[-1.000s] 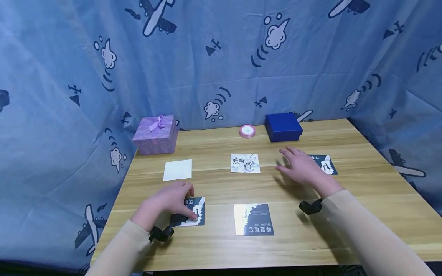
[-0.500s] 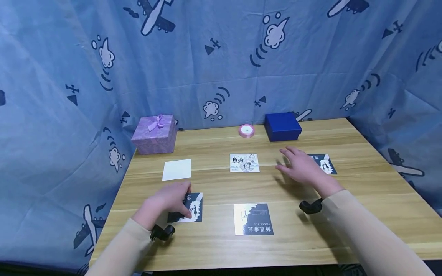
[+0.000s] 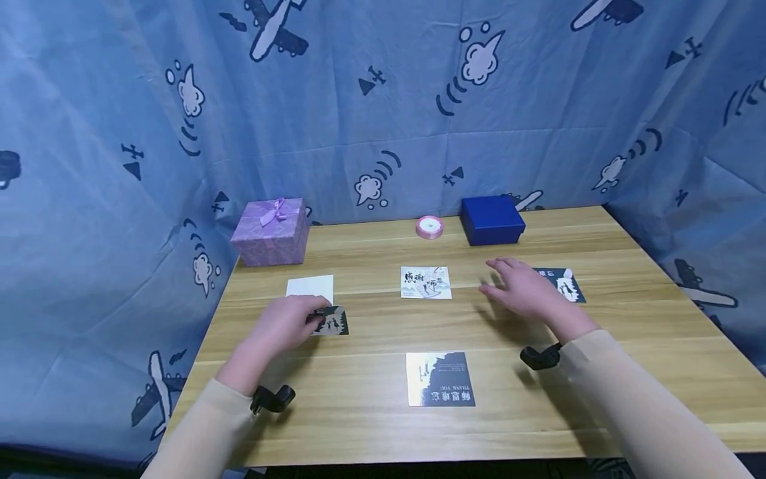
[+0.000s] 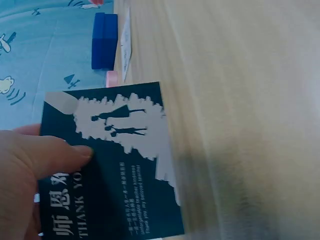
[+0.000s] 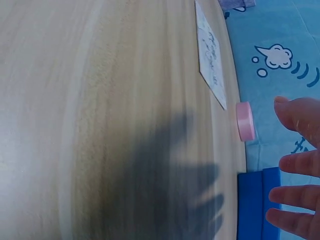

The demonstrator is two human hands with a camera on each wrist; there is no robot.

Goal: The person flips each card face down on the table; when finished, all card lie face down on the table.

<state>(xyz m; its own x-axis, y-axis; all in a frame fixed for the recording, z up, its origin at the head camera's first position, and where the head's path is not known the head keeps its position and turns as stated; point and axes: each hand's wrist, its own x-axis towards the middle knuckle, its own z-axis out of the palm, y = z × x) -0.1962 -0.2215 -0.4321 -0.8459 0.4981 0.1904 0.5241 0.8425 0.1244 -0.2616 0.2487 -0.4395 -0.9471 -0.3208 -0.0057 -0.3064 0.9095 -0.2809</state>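
My left hand (image 3: 288,322) pinches a dark card (image 4: 110,190) between thumb and fingers, raised off the table. White figures, a ragged white patch and THANK YOU lettering show on its face in the left wrist view. Just behind it, a plain white card (image 3: 311,286) lies partly covered by the hand and the held card. My right hand (image 3: 519,287) hovers over the table with its fingers apart and holds nothing. Beside it and partly hidden behind it lies another dark card (image 3: 564,285).
A white card with black writing (image 3: 425,283) lies mid-table, and a dark-and-white card (image 3: 440,379) nearer the front. Along the back stand a purple gift box (image 3: 272,234), a pink ribbon roll (image 3: 429,227) and a blue box (image 3: 492,221). A blue curtain (image 3: 335,100) hangs behind.
The left hand has picked the dark card up from the table at front left and carried it away from the front edge, towards the plain white card. The right hand has barely moved.
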